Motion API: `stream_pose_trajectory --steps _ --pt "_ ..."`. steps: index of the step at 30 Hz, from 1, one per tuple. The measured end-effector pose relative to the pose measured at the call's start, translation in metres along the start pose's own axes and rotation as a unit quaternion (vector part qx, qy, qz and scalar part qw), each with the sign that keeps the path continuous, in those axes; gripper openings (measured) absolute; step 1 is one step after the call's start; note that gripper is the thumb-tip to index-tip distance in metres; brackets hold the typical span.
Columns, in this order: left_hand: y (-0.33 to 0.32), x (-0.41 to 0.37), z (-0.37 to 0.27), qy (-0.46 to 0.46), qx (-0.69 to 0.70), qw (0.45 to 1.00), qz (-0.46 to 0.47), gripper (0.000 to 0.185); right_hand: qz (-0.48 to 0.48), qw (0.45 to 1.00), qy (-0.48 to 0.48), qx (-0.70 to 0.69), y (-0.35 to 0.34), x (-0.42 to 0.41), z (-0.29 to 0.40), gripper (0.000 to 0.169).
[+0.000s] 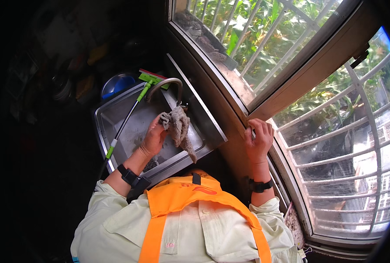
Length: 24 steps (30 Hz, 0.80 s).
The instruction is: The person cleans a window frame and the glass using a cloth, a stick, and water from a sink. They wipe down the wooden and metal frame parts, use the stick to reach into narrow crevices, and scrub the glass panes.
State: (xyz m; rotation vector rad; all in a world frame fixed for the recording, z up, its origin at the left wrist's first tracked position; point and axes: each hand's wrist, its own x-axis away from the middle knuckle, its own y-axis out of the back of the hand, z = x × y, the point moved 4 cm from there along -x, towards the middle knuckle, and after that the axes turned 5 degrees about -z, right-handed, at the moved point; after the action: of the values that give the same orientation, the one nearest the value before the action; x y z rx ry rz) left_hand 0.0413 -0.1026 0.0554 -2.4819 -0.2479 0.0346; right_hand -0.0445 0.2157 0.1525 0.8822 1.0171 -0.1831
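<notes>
My left hand (154,136) grips a crumpled grey-brown cloth (181,126) above a stainless steel sink (129,121), close below the outlet of a curved metal faucet (165,80). One end of the cloth hangs down over the sink's near edge. My right hand (260,138), its fingers curled, is at the window frame (244,123) on the right; I see nothing held in it, and whether its fingertips touch the frame I cannot tell. A squeegee with a green head (152,78) and a long pole leans across the sink's left side.
Behind the sink's far left corner is a round metal basin (117,83) with something blue in it. A raised metal strip (198,98) runs along the sink's right side. Window panes with outside bars (339,126) fill the right. The left side is very dark.
</notes>
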Motion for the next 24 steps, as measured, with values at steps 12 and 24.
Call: stream_pose_trajectory --steps 12,24 --pt "0.045 0.034 0.001 -0.067 0.046 0.993 -0.086 0.029 0.262 0.903 0.266 0.214 -0.034 -0.061 -0.036 0.007" --pt "0.140 0.112 -0.005 -0.049 0.022 0.964 -0.259 0.035 0.291 0.903 0.222 0.225 -0.014 -0.050 -0.019 0.007"
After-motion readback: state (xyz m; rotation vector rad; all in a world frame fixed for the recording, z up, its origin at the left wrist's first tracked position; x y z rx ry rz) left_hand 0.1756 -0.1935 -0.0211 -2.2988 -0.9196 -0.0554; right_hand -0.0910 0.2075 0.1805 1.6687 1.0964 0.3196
